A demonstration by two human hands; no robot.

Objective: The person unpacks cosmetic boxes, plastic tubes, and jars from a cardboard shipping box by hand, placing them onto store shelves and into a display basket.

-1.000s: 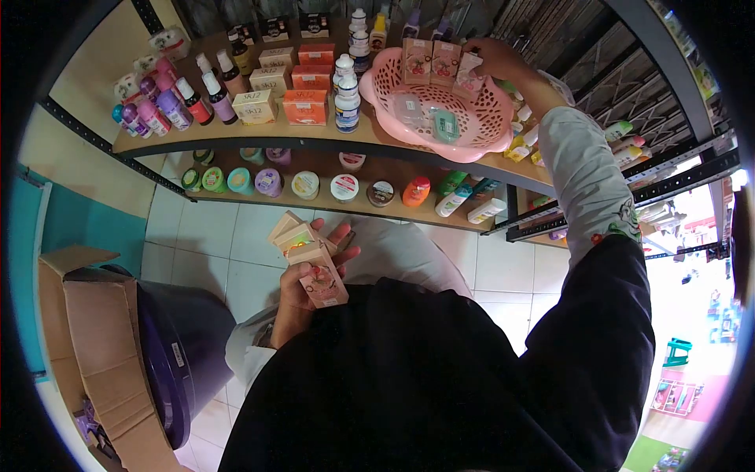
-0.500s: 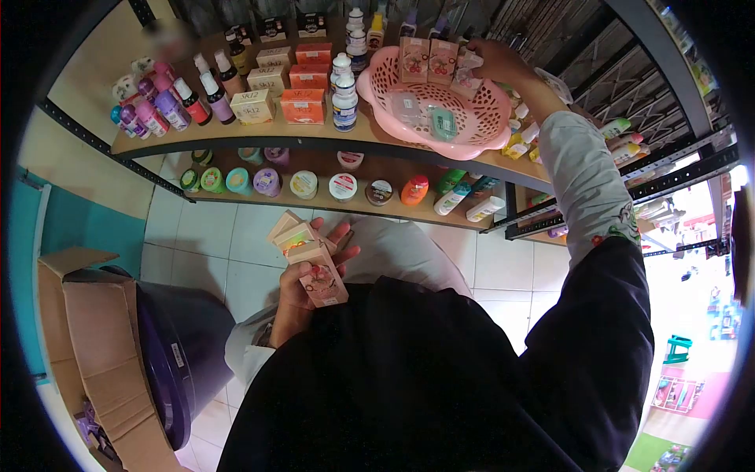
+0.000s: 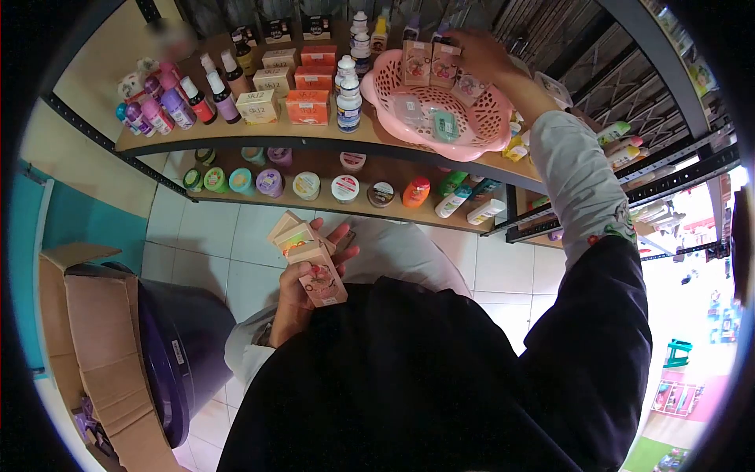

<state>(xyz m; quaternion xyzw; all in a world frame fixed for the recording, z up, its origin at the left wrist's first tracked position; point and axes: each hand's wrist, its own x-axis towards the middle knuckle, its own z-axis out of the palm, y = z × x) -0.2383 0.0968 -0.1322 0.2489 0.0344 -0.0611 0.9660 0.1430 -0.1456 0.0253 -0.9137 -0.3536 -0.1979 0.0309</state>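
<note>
The left hand (image 3: 294,295) held a fan of small boxes (image 3: 321,282) between thumb and fingers. The right hand (image 3: 481,59) was at the far side of a pink basket (image 3: 472,146), similar boxes (image 3: 443,67) just left of and below it; whether its hidden fingertips gripped one could not be told.

The upper shelf (image 3: 222,135) is wooden with a dark front edge. From left to right along its front stand colourful bottles (image 3: 178,110), spray bottles (image 3: 198,102), cream boxes (image 3: 257,108), orange boxes (image 3: 307,108), white bottles (image 3: 348,116) and a pink basket (image 3: 491,136). Black boxes (image 3: 317,28) stand toward the back, and yellow bottles (image 3: 515,149) lie just beside the basket's right side. The lower shelf (image 3: 325,167) carries round jars (image 3: 345,189), then an orange bottle (image 3: 416,191), a green bottle (image 3: 453,183) and, at its right end, a white bottle (image 3: 485,210).
</note>
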